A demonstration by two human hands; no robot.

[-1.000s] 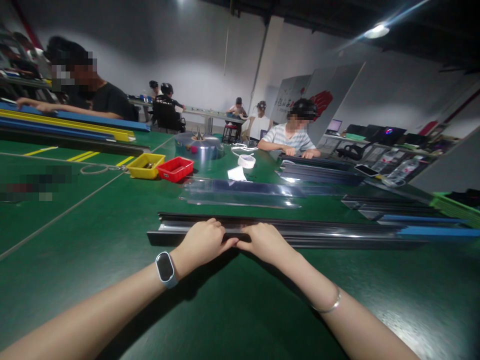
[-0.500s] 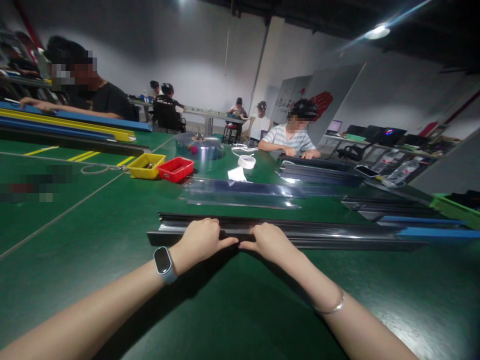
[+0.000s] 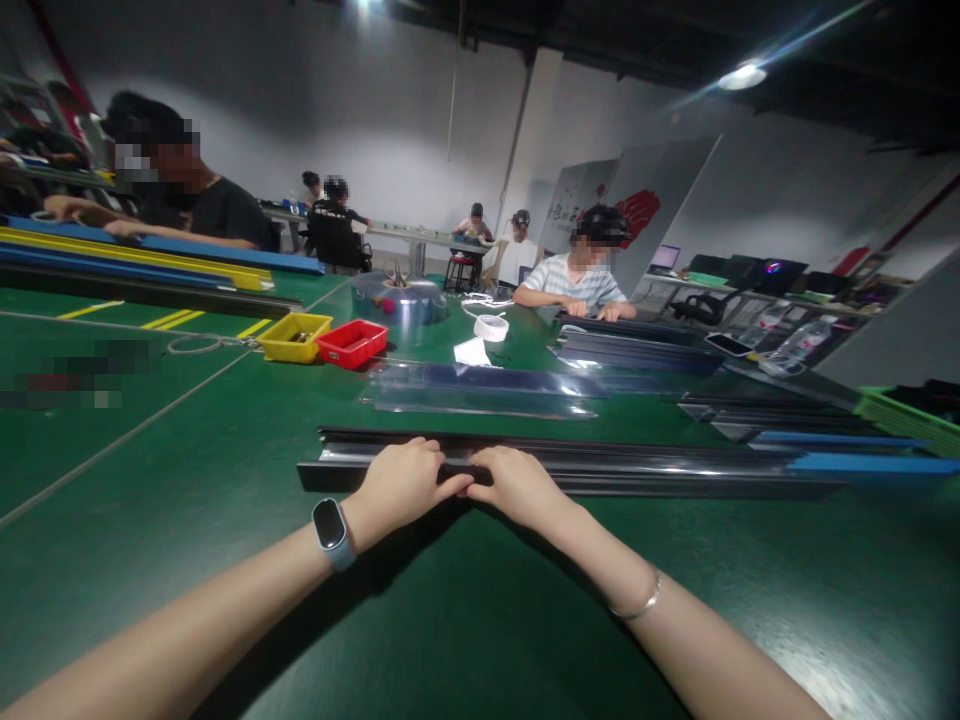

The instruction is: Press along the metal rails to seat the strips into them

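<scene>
green surface (image 3: 247, 600): spans the view, cut off at the lower edge; a pixelated patch at its left hides whatever lies there.
people: one in a black shirt (image 3: 229, 212) sits at the far left, one in a striped shirt (image 3: 581, 280) across the surface; their faces are blurred out.
black channel (image 3: 675, 488): lies lengthwise on the near part of the surface, under both hands; its left end sticks out past the left hand, its long part runs off to the right. where its right end meets the blue strip (image 3: 862, 463) is hard to make out.
blue and yellow strips (image 3: 142, 252): at the left, cut off by the frame edge.
clear strips (image 3: 480, 378): just beyond the channel, their outlines faint with glare.
left hand (image 3: 401, 482): grip clamped on the near wall of the black channel, fingers over the top, thumb along the near side; fingertips hidden inside.
right hand (image 3: 519, 487): grip clamped on the same wall, just beside the left, thumb tips close together; whether they touch is hard to tell.
bins (image 3: 352, 345): red beside yellow, beyond the channel to the left; small contents unclear.
tape roll (image 3: 490, 327): beyond the clear strips.
watch (image 3: 330, 525): on the left wrist, screen dark.
</scene>
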